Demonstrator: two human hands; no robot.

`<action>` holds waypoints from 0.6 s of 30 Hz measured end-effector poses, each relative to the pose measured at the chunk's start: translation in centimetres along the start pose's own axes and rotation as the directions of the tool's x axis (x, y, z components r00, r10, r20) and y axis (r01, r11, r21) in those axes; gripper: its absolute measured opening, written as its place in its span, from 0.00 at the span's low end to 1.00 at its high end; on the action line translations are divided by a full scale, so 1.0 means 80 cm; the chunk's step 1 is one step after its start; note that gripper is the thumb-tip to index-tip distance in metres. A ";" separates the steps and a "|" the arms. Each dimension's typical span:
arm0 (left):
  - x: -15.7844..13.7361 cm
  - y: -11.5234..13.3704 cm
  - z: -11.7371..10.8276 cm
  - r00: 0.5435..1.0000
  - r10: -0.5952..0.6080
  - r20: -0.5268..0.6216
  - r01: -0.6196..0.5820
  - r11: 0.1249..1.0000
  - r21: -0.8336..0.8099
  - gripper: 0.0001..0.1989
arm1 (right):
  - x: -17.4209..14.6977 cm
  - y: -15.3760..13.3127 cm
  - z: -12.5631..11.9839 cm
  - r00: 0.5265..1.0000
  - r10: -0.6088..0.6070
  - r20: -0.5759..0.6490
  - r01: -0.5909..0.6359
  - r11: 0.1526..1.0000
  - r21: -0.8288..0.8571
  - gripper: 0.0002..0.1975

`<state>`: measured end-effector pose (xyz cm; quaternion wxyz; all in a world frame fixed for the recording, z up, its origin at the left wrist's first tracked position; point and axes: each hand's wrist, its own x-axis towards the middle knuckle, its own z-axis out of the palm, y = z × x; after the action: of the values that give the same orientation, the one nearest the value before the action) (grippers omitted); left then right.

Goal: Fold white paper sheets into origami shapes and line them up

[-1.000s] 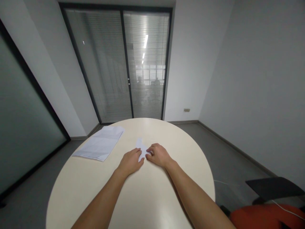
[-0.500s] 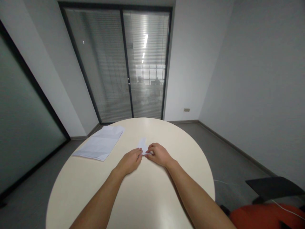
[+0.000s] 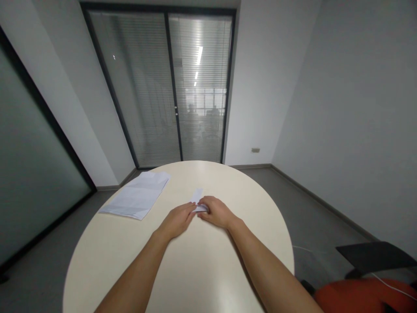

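And there it was, the paper (image 3: 197, 195), small and white, out on the far half of the table, right between your two hands! Your left hand (image 3: 178, 221) had it by the left end, fingers on top, thumb on the near side, closed on it. Your right hand (image 3: 217, 213) curled round the other end, fingertips and thumb bent in, gripping it too, and covering part of it from view. The two hands all but met, tips just apart; a narrow strip poked out past them, pointing away from you.

Off to the left, well clear of your fingers, lay the sheets (image 3: 138, 195), creased, white, slanting up to the table's far-left edge. All of it sat on the round cream table (image 3: 202, 269), your forearms reaching across its near half.

And beyond the rim? Close to the lower right stood a chair (image 3: 368, 295), red seat, black part above, a pale cable (image 3: 302, 248) nearby on the grey floor. Straight ahead rose the black-framed door (image 3: 176, 130) with its blinds, and right of that, low on the wall, a small outlet (image 3: 256, 150).
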<state>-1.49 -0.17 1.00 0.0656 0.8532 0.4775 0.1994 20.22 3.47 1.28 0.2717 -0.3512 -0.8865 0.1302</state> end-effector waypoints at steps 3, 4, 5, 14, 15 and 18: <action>0.000 0.000 0.001 0.999 0.050 -0.014 -0.051 0.998 -0.039 0.20 | 0.000 0.003 0.002 0.999 -0.019 0.035 0.019 1.000 -0.006 0.15; 0.000 0.000 0.001 0.998 0.061 -0.019 -0.061 0.997 -0.044 0.20 | 0.000 0.005 0.003 0.999 -0.012 0.050 0.013 1.000 -0.021 0.15; 0.000 0.000 0.001 0.997 0.066 -0.026 -0.067 0.997 -0.041 0.20 | 0.000 0.006 0.003 0.998 -0.001 0.061 0.003 0.999 -0.037 0.15; 0.005 0.001 -0.008 0.990 0.039 -0.132 -0.019 0.989 0.145 0.14 | 0.000 0.006 0.002 1.000 0.000 -0.028 -0.002 0.998 -0.067 0.10; 0.005 0.001 -0.008 0.989 0.028 -0.143 -0.006 0.988 0.155 0.14 | 0.000 0.005 0.001 0.999 -0.010 -0.033 0.008 0.998 -0.068 0.10; 0.006 0.000 -0.008 0.983 -0.016 -0.185 0.043 0.989 0.140 0.14 | 0.000 0.001 0.000 1.000 -0.010 -0.014 0.009 0.998 -0.064 0.11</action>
<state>-1.51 0.19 1.71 -0.0370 0.8265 0.5071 0.2415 20.25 3.54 1.25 0.2674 -0.3565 -0.8898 0.0980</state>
